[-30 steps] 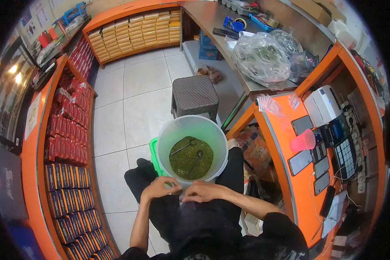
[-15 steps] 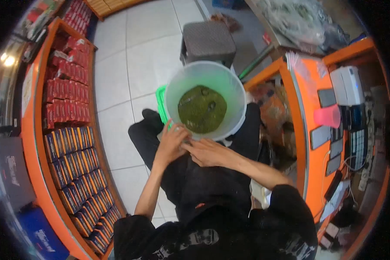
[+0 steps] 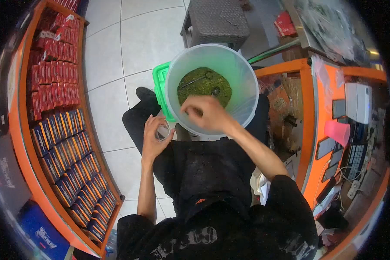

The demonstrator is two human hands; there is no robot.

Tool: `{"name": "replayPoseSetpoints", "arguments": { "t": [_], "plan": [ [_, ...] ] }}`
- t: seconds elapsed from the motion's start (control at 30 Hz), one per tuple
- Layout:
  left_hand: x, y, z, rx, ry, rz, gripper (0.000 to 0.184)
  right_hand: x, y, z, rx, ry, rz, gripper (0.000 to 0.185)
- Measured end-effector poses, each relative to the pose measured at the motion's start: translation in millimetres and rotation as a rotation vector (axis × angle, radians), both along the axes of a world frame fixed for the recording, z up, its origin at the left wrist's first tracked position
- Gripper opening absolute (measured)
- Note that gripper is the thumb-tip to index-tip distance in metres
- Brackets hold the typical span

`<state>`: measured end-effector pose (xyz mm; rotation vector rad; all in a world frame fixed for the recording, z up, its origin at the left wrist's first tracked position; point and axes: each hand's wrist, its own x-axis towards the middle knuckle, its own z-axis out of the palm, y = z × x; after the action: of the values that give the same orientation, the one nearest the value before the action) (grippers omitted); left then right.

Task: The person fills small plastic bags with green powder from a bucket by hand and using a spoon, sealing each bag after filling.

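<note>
My left hand (image 3: 154,139) curls around a small clear round container (image 3: 163,131), its rim facing up, beside the tub. My right hand (image 3: 207,113) is over the near side of a translucent round tub (image 3: 242,108), fingers loosely bent and slightly blurred; nothing shows in them. Ground green, powdery or leafy stuff (image 3: 190,93) lies in the bottom of the tub. Two spoons rest on it: one with a long dark handle (image 3: 196,82), and another with its bowl (image 3: 215,91) showing just beyond my right hand. The tub stands between my legs.
A green lid (image 3: 161,80) leans by the tub's left side. Behind stands a grey stool (image 3: 216,21). Shelves of red and blue boxes (image 3: 69,160) line the left. An orange counter (image 3: 318,143) at right carries phones, a pink cup (image 3: 337,131) and a white printer (image 3: 358,103).
My hands were together at the tub's near rim. They have parted: the right has moved over the tub, and the left now shows the clear container. The view has shifted too.
</note>
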<state>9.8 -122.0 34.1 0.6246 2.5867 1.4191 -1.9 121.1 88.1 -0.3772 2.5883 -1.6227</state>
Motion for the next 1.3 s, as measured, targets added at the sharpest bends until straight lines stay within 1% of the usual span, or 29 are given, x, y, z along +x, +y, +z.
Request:
{"name": "replayPoseSetpoints", "arguments": {
  "t": [0.07, 0.13, 0.2, 0.23, 0.27, 0.3, 0.33, 0.47, 0.53, 0.57, 0.63, 0.67, 0.7, 0.73, 0.77, 0.83, 0.87, 0.9, 0.93, 0.97, 1.0, 1.07, 1.1, 1.13, 1.17, 1.23, 1.27, 1.3],
  "plan": [
    [-5.1, -4.5, -9.0, 0.042, -0.065, 0.021, 0.027, -28.8, 17.3, -53.1, 0.297, -0.005, 0.041, 0.010],
    [-11.2, -5.6, -13.0, 0.083, -0.128, 0.035, 0.027, -34.5, 31.8, -153.9, 0.861, -0.156, 0.339, 0.007],
    [-16.2, 0.3, -8.6, 0.169, -0.156, 0.006, 0.025, -25.3, 25.9, -219.2, 1.028, -0.193, 0.500, 0.008],
    [-16.0, 0.8, -9.1, 0.161, -0.162, 0.016, 0.025, -17.2, 22.3, -252.3, 1.020, -0.192, 0.513, 0.008],
    [-14.8, 1.3, -9.6, 0.185, -0.218, 0.026, 0.025, -8.6, 19.5, -283.3, 1.125, -0.190, 0.581, 0.009],
    [-13.6, 1.4, -10.7, 0.210, -0.274, 0.035, 0.025, -7.7, 15.8, -289.2, 1.231, -0.187, 0.648, 0.011],
    [-11.7, 1.0, -12.1, 0.245, -0.332, 0.065, 0.024, -4.8, 16.5, -293.6, 1.214, -0.172, 0.668, 0.014],
    [-8.9, 0.4, -10.1, 0.268, -0.385, 0.089, 0.023, -2.0, 21.5, -301.5, 1.246, -0.160, 0.715, 0.014],
    [-5.7, -1.6, -17.2, 0.305, -0.403, 0.074, 0.022, -13.9, 26.9, -267.5, 1.101, -0.136, 0.532, 0.011],
    [-4.5, -2.4, -21.9, 0.312, -0.404, 0.075, 0.022, -20.7, 27.7, -248.6, 1.107, -0.138, 0.534, 0.011],
    [-2.0, -1.9, -27.0, 0.316, -0.417, 0.100, 0.023, -27.5, 28.9, -222.0, 0.793, -0.349, 0.157, 0.007],
    [-1.1, -0.4, -25.6, 0.322, -0.412, 0.101, 0.023, -25.2, 28.9, -215.6, 0.799, -0.343, 0.158, 0.007],
    [-1.9, 1.7, -21.0, 0.323, -0.458, 0.117, 0.023, -20.7, 29.3, -214.5, 0.696, -0.280, 0.094, 0.006],
    [-2.5, 3.2, -16.4, 0.321, -0.503, 0.131, 0.022, -15.9, 30.5, -218.9, 0.591, -0.215, 0.030, 0.010],
    [-2.9, 4.9, -12.3, 0.323, -0.494, 0.128, 0.022, -11.0, 32.0, -223.0, 0.591, -0.206, 0.026, 0.010],
    [-2.0, 7.9, -4.5, 0.309, -0.412, 0.103, 0.022, 0.9, 39.2, -232.9, 0.431, -0.408, 0.291, 0.017],
    [0.0, 7.9, -1.3, 0.307, -0.400, 0.100, 0.022, 2.8, 43.9, -232.2, 0.432, -0.489, 0.408, 0.018],
    [2.1, 7.2, 1.4, 0.304, -0.333, 0.085, 0.022, 2.9, 47.8, -229.3, 0.431, -0.476, 0.403, 0.018],
    [4.0, 6.1, 4.0, 0.301, -0.266, 0.070, 0.022, 1.1, 52.9, -226.3, 0.331, -0.654, 0.337, 0.019],
    [6.7, 4.7, 6.9, 0.301, -0.252, 0.067, 0.022, -1.3, 59.7, -222.8, 0.227, -0.827, 0.270, 0.021],
    [11.1, 2.9, 10.0, 0.321, -0.257, 0.084, 0.022, -3.1, 68.0, -218.8, 0.229, -0.815, 0.267, 0.021],
    [19.7, 2.3, 14.0, 0.345, -0.249, 0.094, 0.021, -6.3, 88.6, -209.3, 0.018, -0.839, 0.103, 0.024],
    [22.3, 3.9, 17.3, 0.424, -0.290, 0.119, 0.021, -6.0, 97.8, -201.2, -0.089, -0.845, 0.023, 0.026],
    [23.6, 5.0, 20.8, 0.504, -0.329, 0.141, 0.021, -3.7, 105.2, -193.0, -0.159, -0.778, -0.044, 0.029],
    [25.0, 6.2, 24.8, 0.506, -0.310, 0.134, 0.021, -1.0, 111.7, -184.9, -0.159, -0.759, -0.045, 0.029],
    [25.5, 12.7, 41.2, 0.502, -0.317, 0.097, 0.021, 3.9, 117.2, -157.1, -0.388, -0.774, -0.246, 0.028],
    [26.0, 15.6, 42.7, 0.503, -0.297, 0.093, 0.021, 6.8, 116.1, -148.8, -0.389, -0.754, -0.241, 0.028],
    [25.3, 19.8, 44.2, 0.505, -0.260, 0.070, 0.021, 10.3, 116.6, -146.6, -0.473, -0.742, -0.306, 0.028]
  ]
}}
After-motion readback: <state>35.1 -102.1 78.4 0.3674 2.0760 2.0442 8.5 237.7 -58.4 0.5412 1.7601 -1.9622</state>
